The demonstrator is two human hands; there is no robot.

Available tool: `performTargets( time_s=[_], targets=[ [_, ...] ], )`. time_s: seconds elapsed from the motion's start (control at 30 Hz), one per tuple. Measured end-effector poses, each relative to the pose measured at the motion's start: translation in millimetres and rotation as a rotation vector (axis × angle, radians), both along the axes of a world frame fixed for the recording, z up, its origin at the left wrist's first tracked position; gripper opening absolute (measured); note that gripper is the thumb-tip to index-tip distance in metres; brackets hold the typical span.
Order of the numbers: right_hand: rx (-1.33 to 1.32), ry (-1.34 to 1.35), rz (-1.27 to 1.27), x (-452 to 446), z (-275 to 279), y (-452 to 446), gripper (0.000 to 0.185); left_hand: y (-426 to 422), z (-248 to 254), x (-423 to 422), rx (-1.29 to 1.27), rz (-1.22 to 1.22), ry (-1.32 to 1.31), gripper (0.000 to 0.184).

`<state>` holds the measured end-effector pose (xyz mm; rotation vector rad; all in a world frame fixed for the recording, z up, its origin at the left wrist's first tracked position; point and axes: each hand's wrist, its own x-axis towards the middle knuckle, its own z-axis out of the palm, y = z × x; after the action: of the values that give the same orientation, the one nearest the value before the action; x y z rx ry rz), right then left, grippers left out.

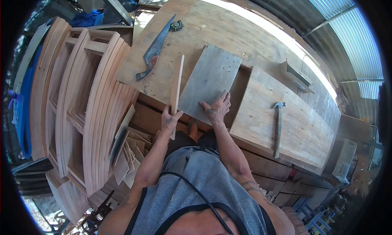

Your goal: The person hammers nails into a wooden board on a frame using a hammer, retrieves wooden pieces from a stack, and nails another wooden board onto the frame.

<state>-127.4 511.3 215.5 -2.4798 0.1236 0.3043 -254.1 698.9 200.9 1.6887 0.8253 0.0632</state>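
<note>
My left hand (170,120) is closed around the lower part of a narrow wooden strip (177,84), which points away from me over the workbench edge. Flat on a grey plywood board (210,78) rests my right hand (218,106), its fingers spread. This board lies to the right of the strip and spans beside a dark gap in the bench top. Farther off to the left are a handsaw (157,47) with a worn handle and a small tape measure (177,25) touching its blade. A claw hammer (278,129) lies on the plywood to the right.
Stacked wooden frames (92,92) stand close on the left, with thin board offcuts (130,153) leaning below them. An open box-like piece (297,78) sits at the back right of the workbench (212,23). Corrugated metal sheeting (347,27) rises behind.
</note>
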Motion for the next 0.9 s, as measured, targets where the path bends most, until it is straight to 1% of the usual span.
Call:
performTargets(
  time_s=[0.03,0.07,0.13,0.17,0.27,0.33,0.37,0.43,0.47,0.57,0.7,0.73,0.8,0.83,0.9],
  targets=[
    [0.005,0.004,0.007,0,1,-2,0.13,2,3,1,-0.008,-0.023,0.013,0.063],
    [0.006,0.008,0.014,0,3,-5,0.13,3,-1,-1,0.118,-0.032,0.008,0.063],
    [0.018,-0.073,0.069,-1,-8,-19,0.125,4,-14,-8,0.368,-0.046,-0.006,0.064],
    [0.024,-0.113,0.095,-4,-12,-26,0.122,4,-9,-10,0.37,-0.049,0.001,0.066],
    [0.054,-0.358,0.119,-14,1,-51,0.112,-1,22,-6,0.365,-0.088,0.003,0.068],
    [0.059,-0.338,0.005,-19,9,-80,0.107,-4,34,1,0.352,-0.17,-0.013,0.069],
    [0.059,-0.329,-0.057,-18,10,-98,0.104,-7,39,9,0.286,-0.187,-0.029,0.068],
    [-0.05,-0.315,-0.205,-11,-4,-142,0.103,-16,47,26,0.151,-0.214,-0.05,0.068],
    [-0.108,-0.317,-0.253,-6,-15,-167,0.103,-24,56,40,0.152,-0.279,-0.078,0.065],
    [-0.196,-0.295,-0.329,17,-29,-215,0.103,-57,52,71,0.108,-0.398,-0.058,0.065],
    [-0.263,-0.264,-0.352,28,-35,-224,0.105,-131,26,98,0.444,-0.499,-0.153,0.065],
    [-0.303,-0.239,-0.346,26,-46,-224,0.106,-147,22,104,0.472,-0.495,-0.125,0.066],
    [-0.364,-0.272,-0.348,25,-57,-222,0.105,-175,15,117,0.526,-0.483,-0.073,0.069],
    [-0.393,-0.288,-0.344,25,-62,-220,0.105,-185,12,122,0.594,-0.505,-0.012,0.071],
    [-0.372,-0.265,-0.354,23,-56,-219,0.102,-199,6,126,0.728,-0.537,0.119,0.074]
  ],
)
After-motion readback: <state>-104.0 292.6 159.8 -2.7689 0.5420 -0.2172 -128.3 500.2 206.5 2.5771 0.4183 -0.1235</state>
